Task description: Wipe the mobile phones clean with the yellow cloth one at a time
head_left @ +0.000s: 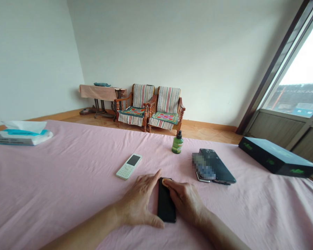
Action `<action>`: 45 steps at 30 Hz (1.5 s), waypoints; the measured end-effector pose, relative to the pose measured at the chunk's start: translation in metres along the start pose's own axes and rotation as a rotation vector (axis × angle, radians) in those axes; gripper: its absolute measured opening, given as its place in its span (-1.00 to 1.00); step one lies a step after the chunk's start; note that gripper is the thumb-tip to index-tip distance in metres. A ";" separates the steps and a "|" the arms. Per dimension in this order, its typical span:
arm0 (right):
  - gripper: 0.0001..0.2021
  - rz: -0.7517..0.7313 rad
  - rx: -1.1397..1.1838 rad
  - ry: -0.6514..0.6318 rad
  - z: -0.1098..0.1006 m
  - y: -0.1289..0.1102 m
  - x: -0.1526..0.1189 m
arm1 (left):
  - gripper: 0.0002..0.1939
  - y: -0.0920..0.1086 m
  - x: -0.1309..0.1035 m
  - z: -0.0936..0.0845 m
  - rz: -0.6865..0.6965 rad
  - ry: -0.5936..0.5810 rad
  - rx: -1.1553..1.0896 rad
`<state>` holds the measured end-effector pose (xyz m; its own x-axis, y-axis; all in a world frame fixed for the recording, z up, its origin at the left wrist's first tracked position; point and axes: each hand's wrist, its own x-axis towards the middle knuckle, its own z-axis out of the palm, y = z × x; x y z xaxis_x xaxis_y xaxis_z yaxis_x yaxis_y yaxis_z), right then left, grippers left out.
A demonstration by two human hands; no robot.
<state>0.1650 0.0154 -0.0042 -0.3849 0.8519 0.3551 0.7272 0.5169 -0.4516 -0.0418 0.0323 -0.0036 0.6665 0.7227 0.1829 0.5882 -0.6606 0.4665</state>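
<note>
A black smartphone (pixel 167 205) lies on the pink cloth, between my two hands. My left hand (pixel 139 199) spreads along the phone's left side, the thumb by its lower left corner and the fingers by its upper left corner. With closed fingers, my right hand (pixel 186 199) presses a small tan pad (pixel 167 182) onto the top end of the phone; most of the pad is hidden under the fingers. Beyond my left hand lies a white keypad phone (pixel 129 167). A green spray bottle (pixel 177 143) with a black top stands farther back.
Right of the bottle lie dark tablet-like devices (pixel 219 166), partly pixelated. A black box (pixel 276 156) with green lettering sits at the far right, a tissue pack (pixel 22 136) at the far left. Two wooden chairs (pixel 164 107) and a cloth-covered sewing table (pixel 101 92) stand by the wall.
</note>
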 end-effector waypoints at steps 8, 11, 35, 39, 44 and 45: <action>-0.64 -0.028 0.032 -0.028 -0.001 0.002 -0.002 | 0.23 -0.002 0.000 0.002 0.012 0.014 -0.005; -0.64 -0.017 0.019 -0.025 -0.001 0.001 -0.002 | 0.23 -0.001 0.000 0.000 0.006 0.006 -0.010; -0.70 -0.045 -0.003 -0.258 -0.021 -0.013 -0.002 | 0.28 -0.002 0.002 0.000 0.010 0.038 -0.052; -0.68 0.014 -0.088 -0.172 -0.016 -0.011 0.006 | 0.29 -0.002 0.002 0.001 0.027 0.047 -0.040; -0.72 -0.047 0.080 -0.248 -0.022 -0.011 -0.001 | 0.31 -0.004 0.002 0.003 0.034 0.055 -0.043; -0.73 -0.066 0.135 -0.275 -0.024 -0.011 -0.004 | 0.31 -0.004 0.002 0.003 0.034 0.056 -0.048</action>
<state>0.1721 0.0044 0.0193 -0.5819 0.7972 0.1606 0.6204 0.5629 -0.5461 -0.0416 0.0358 -0.0075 0.6584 0.7110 0.2468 0.5421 -0.6755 0.4998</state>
